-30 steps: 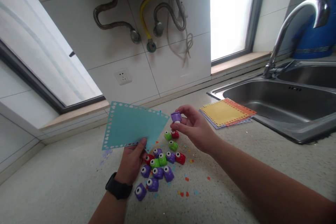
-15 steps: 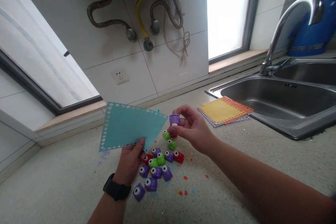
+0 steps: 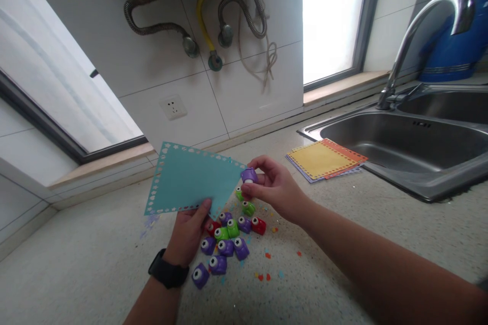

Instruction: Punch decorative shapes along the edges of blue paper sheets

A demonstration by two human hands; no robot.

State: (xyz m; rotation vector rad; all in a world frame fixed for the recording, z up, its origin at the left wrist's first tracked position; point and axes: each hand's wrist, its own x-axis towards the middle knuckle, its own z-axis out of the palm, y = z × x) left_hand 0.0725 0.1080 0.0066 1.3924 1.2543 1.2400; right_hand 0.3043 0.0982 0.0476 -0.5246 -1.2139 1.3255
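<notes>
A teal sheet of paper (image 3: 194,177), with small shapes cut out along its edges, is held up above the counter. My left hand (image 3: 192,226) pinches its lower edge, thumb on top. Between the thumb and fingers of my right hand (image 3: 276,183) is a purple craft punch (image 3: 249,176), set against the sheet's right corner. Whether the paper sits inside the punch's slot I cannot tell. Beneath the hands lies a cluster of several more craft punches: purple (image 3: 218,264), green (image 3: 232,228) and red (image 3: 258,225). Some are partly hidden behind the hands and sheet.
Yellow, orange and lilac punched sheets (image 3: 320,160) lie stacked beside the steel sink (image 3: 430,194) and its tap (image 3: 400,56). Tiny paper cutouts (image 3: 268,255) are scattered over the speckled counter (image 3: 324,284). Hoses and a socket (image 3: 173,107) are on the tiled wall.
My right hand has brought the purple craft punch slightly left, up to the corner of the teal sheet. The sheet has tilted a little in my left hand.
</notes>
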